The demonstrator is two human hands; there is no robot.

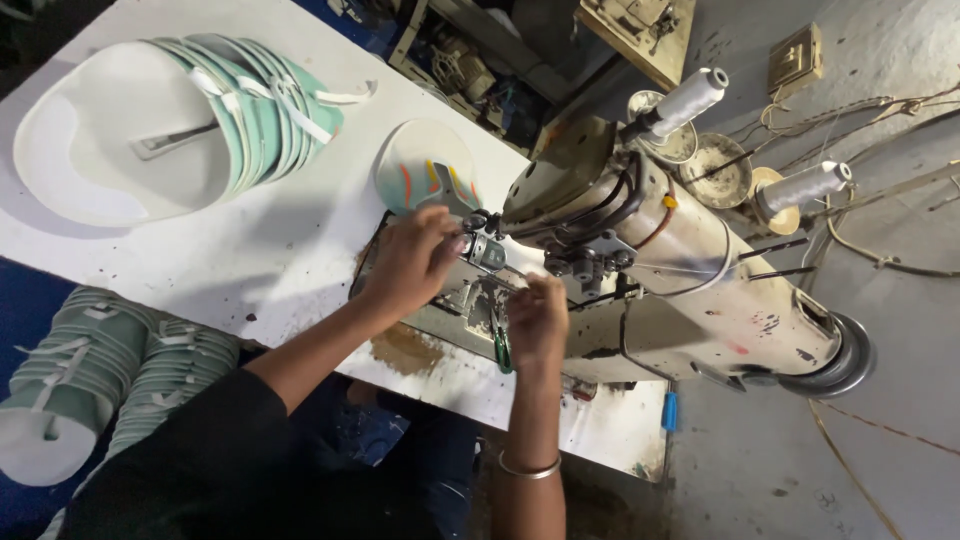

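White table (250,250), sewing machine (680,270); left hand (410,265) & right hand (537,318) both pinched narrow at needle area, held thing too small to tell.

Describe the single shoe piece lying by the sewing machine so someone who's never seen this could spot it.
Start at the big beige sewing machine on the white table. Just past the left hand, near the machine's needle end, lies one white, rounded shoe piece. Unlike the tied mint-and-white stack farther along the table, it lies alone and carries orange, yellow and green stripes.

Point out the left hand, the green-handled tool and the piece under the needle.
left hand (412,262), head view, back of the hand.
green-handled tool (503,352), head view, its handle.
white piece with coloured stripes (420,165), head view, its upper middle.
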